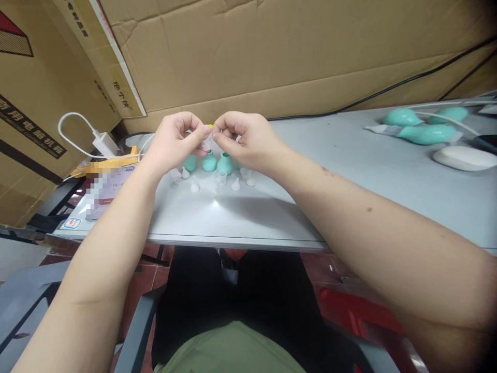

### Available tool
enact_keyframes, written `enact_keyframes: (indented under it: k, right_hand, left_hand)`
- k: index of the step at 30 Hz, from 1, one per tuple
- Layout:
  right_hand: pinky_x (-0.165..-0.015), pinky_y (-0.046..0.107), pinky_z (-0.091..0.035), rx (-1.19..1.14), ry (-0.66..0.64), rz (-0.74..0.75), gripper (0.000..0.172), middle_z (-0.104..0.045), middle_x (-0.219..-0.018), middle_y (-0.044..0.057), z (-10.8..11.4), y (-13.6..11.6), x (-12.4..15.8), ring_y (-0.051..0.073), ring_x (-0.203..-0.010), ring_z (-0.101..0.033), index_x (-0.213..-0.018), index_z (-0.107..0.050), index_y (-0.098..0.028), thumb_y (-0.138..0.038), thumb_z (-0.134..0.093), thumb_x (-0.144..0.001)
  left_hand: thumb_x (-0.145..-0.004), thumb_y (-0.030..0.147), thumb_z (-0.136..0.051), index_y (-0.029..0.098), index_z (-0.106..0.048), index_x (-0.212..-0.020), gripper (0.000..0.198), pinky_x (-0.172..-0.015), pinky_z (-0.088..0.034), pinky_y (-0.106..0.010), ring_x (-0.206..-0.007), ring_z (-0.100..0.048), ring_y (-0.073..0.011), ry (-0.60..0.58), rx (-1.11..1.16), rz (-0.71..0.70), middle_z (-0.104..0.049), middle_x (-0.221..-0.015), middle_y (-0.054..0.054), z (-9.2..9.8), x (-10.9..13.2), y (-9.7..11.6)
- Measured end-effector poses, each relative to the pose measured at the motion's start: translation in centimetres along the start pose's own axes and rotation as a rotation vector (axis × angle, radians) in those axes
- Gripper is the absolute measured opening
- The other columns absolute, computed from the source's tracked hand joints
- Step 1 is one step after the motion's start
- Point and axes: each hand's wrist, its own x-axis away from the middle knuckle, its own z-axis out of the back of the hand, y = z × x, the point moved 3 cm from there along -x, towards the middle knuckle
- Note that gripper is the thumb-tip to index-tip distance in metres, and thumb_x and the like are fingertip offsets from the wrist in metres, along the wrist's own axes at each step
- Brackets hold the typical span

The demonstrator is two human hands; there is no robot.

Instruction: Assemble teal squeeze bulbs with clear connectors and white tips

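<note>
My left hand and my right hand meet above the table, both closed in a pinch. Between their fingertips is a small translucent plastic piece, mostly hidden; a speck of yellow shows just above it. Below the hands stand several teal rubber bulbs with open necks, one partly covered by my right hand. In front of them lie small white cone-shaped pieces and a clear plastic cup-shaped piece.
More teal bulbs, some in clear wrap, lie at the right of the grey table, near a white rounded object. A phone, an orange power strip and a white charger are left. Cardboard stands behind.
</note>
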Motion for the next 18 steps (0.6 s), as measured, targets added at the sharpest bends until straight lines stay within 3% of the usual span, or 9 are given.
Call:
enact_keyframes:
  k: [5,10,18]
  right_hand:
    - [-0.072,0.035,-0.04,0.029,-0.031,0.039,0.026,-0.054,-0.072,-0.006,0.24,0.23,-0.14,0.015,-0.068,-0.045,-0.093,-0.062,-0.026,-0.004,-0.066,-0.108]
    - [-0.071,0.035,-0.039,0.016,-0.041,0.03,0.026,-0.053,-0.073,-0.006,0.56,0.44,-0.12,0.015,-0.069,-0.043,-0.094,-0.064,-0.025,-0.003,-0.068,-0.107]
    - [-0.072,0.037,-0.041,-0.012,-0.066,-0.043,0.022,-0.052,-0.072,-0.005,0.73,0.39,-0.04,0.017,-0.07,-0.044,-0.093,-0.065,-0.027,-0.02,-0.072,-0.112]
  left_hand:
    - [-0.117,0.02,-0.087,0.02,-0.069,-0.088,0.034,-0.064,-0.068,-0.02,-0.061,-0.079,-0.0106,0.01,0.076,0.047,-0.077,-0.08,0.002,-0.4,-0.08,-0.06]
    - [-0.116,0.027,-0.092,0.02,-0.069,-0.09,0.035,-0.064,-0.068,-0.018,-0.06,-0.078,-0.0094,-0.014,0.101,0.039,-0.078,-0.08,0.003,-0.43,-0.13,-0.42]
    - [-0.114,0.03,-0.093,0.019,-0.072,-0.09,0.034,-0.064,-0.068,-0.018,-0.064,-0.078,-0.0103,-0.036,0.168,0.074,-0.079,-0.081,0.001,-0.63,0.39,0.17]
